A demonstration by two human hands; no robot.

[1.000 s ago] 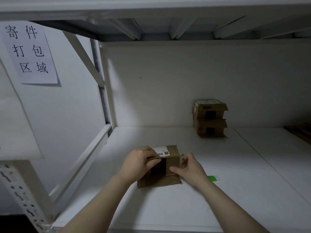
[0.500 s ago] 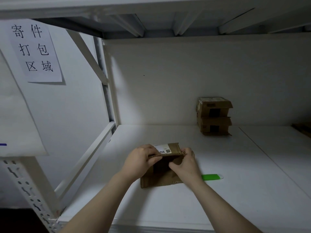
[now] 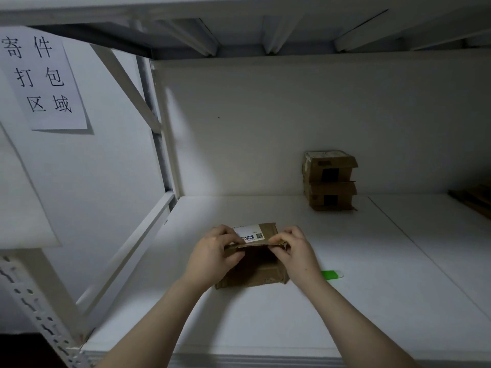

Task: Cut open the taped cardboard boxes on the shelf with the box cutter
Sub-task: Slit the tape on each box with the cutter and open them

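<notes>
Two stacked boxes (image 3: 329,181) stand behind; left hand (image 3: 212,254) and right hand (image 3: 297,251) pinch flap (image 3: 269,231) of near box (image 3: 252,277).

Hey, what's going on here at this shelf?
A person holds a small cardboard box at the front of the white shelf, left hand and right hand both pinching its top flap edge. The green box cutter lies beside the right wrist, in neither hand. Two more boxes sit stacked at the back.

Both arms stretched forward — left hand (image 3: 215,252) and right hand (image 3: 296,251) pinch the box (image 3: 252,277) flap.
</notes>
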